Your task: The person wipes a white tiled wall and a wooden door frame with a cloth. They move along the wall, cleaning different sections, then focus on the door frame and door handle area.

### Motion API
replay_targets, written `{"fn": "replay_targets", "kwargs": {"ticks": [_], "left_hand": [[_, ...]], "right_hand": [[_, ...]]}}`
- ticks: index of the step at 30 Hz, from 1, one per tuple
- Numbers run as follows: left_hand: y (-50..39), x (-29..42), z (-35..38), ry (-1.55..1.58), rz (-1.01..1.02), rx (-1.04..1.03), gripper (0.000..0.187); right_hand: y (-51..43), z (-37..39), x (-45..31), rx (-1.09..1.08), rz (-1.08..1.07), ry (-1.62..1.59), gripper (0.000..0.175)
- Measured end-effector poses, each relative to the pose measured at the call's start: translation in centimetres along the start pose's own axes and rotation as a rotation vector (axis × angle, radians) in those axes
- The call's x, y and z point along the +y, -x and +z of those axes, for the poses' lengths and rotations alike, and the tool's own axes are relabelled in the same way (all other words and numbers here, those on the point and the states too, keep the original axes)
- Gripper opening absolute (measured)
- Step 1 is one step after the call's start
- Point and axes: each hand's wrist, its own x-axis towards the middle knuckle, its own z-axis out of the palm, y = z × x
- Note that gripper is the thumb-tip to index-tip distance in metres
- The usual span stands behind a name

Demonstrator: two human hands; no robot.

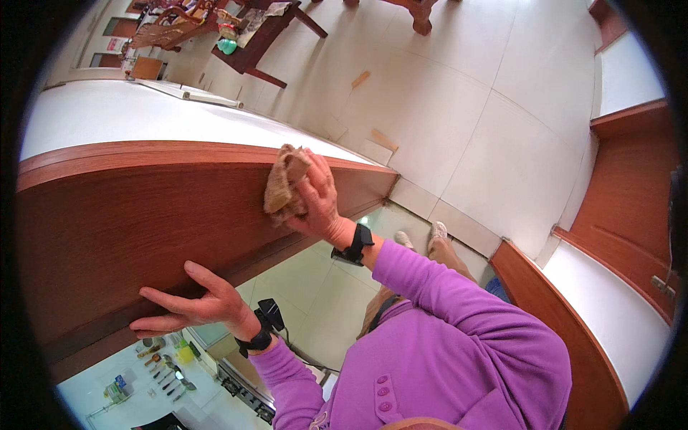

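My right hand holds a bunched brown cloth against the upper part of a reddish-brown wooden door frame, over its moulded edge. Lower on the same wood, at the left, my left hand has its fingers spread and its fingertips at the lower edge; it holds nothing. Whether the left fingertips press on the wood cannot be told.
A dark wooden bench stands on the tiled floor beyond the frame. At the right is a wooden door. Below left, kitchen utensils hang on a white wall near a gas stove.
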Motion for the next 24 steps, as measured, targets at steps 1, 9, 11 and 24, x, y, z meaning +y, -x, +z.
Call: {"fn": "replay_targets", "kwargs": {"ticks": [1,9,11,24], "left_hand": [[0.0,0.0,0.1,0.003,0.008,0.007,0.069],[0.2,0.2,0.3,0.029,-0.048,-0.003,0.074],[0.4,0.0,0.1,0.006,-0.029,-0.042,0.074],[0.9,-1.0,0.2,0.055,0.059,-0.027,0.070]], "right_hand": [[0.4,-0.1,0.6,0.003,0.023,0.001,0.076],[-4.6,-0.7,-2.2,0.052,0.274,-0.279,0.072],[-7.7,0.3,-4.4,0.022,0.224,-0.244,0.069],[-5.3,-4.1,2.9,-0.325,0.930,-0.755,0.044]]}}
